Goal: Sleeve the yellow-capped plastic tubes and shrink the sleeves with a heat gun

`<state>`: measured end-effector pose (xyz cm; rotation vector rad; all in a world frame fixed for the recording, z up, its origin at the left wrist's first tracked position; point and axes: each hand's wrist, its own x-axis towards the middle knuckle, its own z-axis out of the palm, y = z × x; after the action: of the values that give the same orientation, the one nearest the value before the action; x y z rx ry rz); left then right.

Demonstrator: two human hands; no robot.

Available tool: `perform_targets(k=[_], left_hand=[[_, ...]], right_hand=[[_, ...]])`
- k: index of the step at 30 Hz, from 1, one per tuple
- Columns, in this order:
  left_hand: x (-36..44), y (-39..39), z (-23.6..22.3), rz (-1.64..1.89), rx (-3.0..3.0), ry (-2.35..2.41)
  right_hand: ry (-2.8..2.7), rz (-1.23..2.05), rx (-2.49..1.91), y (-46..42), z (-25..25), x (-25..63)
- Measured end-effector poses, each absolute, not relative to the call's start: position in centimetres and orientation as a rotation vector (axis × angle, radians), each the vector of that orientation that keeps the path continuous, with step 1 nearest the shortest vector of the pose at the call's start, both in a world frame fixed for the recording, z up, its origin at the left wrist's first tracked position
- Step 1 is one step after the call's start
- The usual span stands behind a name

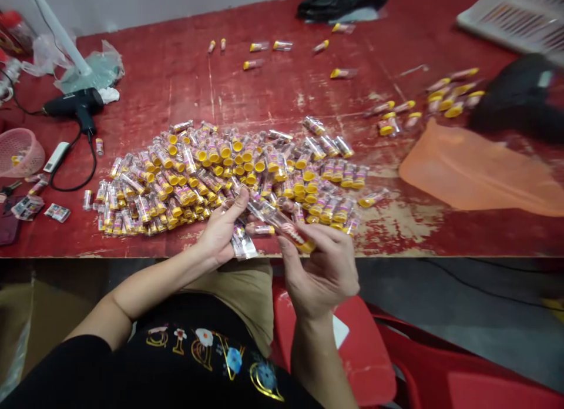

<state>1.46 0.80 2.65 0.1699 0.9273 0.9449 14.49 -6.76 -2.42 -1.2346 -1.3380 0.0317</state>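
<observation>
Between the thumb and fingers of my right hand [326,268] is a small clear tube [291,230] with a yellow cap, tilted with the cap end toward my palm. My left hand [222,230] pinches clear plastic sleeves [243,243], which hang down over the table edge. Clear film reaches from the left thumb toward the tube; whether the tube is inside it I cannot tell. Just beyond both hands spreads a large pile of yellow-capped tubes [224,153]. One loose tube [263,230] lies between the hands.
On the red table [167,86] lie a black heat gun [74,103] with its cord, a pink basket [42,156], and an orange sheet [476,174]. More tubes [453,94] lie at the right, near a blurred dark object [520,97]. A white slatted tray [520,15] stands behind.
</observation>
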Motion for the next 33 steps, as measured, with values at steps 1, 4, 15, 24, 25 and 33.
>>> perform_targets(k=[1, 4, 15, 24, 25, 33], left_hand=[[1.4, 0.8, 2.5, 0.943, 0.18, 0.931], [1.3, 0.9, 2.0, 0.93, 0.233, 0.941], [1.0, 1.0, 2.8, 0.933, 0.529, 0.97], [1.0, 0.6, 3.4, 0.924, 0.774, 0.943], [0.9, 0.7, 3.5, 0.893, 0.782, 0.927], [0.8, 0.7, 3.8, 0.888, 0.747, 0.922]], right_hand=[[-1.349, -0.008, -1.234, -6.8, -2.4, 14.7], [-1.429, -0.085, -1.229, -6.9, -2.5, 15.1], [-1.419, 0.453, -1.108, -7.0, -1.6, 14.5], [-1.19, 0.719, -1.055, -7.2, -1.7, 14.8], [-1.183, 0.768, -1.026, -7.2, -1.4, 15.0], [-1.083, 0.714, -1.052, -7.0, -1.0, 14.2]])
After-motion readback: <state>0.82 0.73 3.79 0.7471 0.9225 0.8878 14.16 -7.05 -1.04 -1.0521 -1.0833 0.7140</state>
